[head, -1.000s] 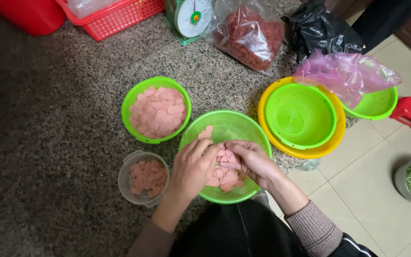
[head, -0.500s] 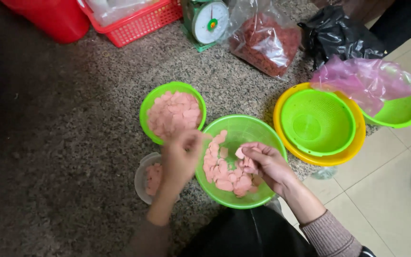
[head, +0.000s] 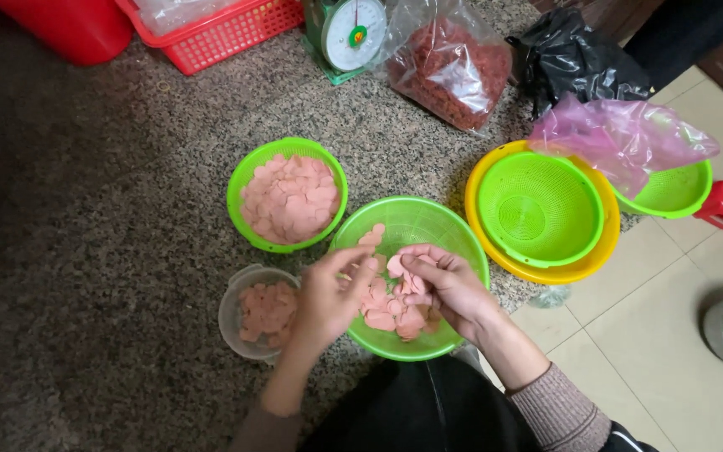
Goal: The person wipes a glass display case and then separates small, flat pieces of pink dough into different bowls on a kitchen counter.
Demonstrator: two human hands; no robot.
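pink sausage slices (head: 391, 305) lie in a loose heap in the green strainer basket (head: 428, 222) right in front of me on the speckled stone tabletop (head: 127, 167). my left hand (head: 328, 297) hovers over the basket's left rim with the fingers curled loosely, the fingertips just touching the slices; whether it has actually pinched one i cannot tell. my right hand (head: 445, 289) is inside the basket with thumb and fingers closed on a single round slice (head: 396, 266), lifted a little above the heap. just left of the basket, near my left wrist, sits a clear plastic tub (head: 240, 322) partly filled with the same slices, and behind that a smaller green basket (head: 248, 176) holds a fuller layer of them. to the right, a yellow bowl (head: 546, 272) carries an empty green strainer (head: 537, 205), with a pink plastic bag (head: 621, 138) draped over another green bowl (head: 671, 192) beside it. at the far edge stand a kitchen scale (head: 353, 33), a red basket (head: 211, 38) and a clear bag of dried red bits (head: 449, 71).
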